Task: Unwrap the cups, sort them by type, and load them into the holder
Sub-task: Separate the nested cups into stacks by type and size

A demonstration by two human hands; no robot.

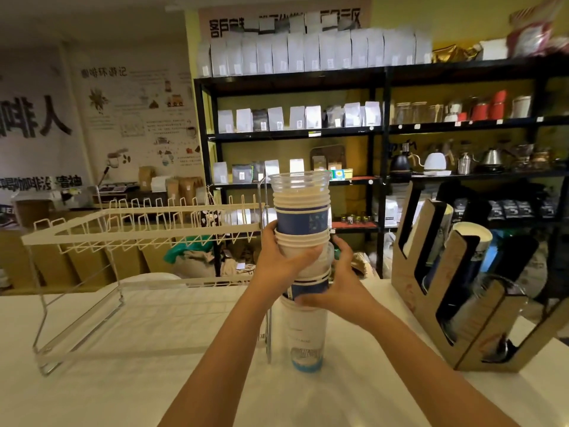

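Note:
A tall mixed stack of cups [303, 220] stands upright on the white counter in the middle of the view. It holds blue paper cups with white rims, a clear plastic cup on top and a white printed cup [304, 334] at the bottom. My left hand [281, 260] grips the stack from the left around the middle rims. My right hand [335, 288] holds it from the right, lower down, at a blue cup. The cardboard cup holder [446, 291] stands at the right, with cups lying in its slots.
A white wire rack [129, 229] stands on the counter [154, 380] at the left, its right end close to the stack. Black shelves [378, 131] with bags, kettles and jars fill the background behind the counter.

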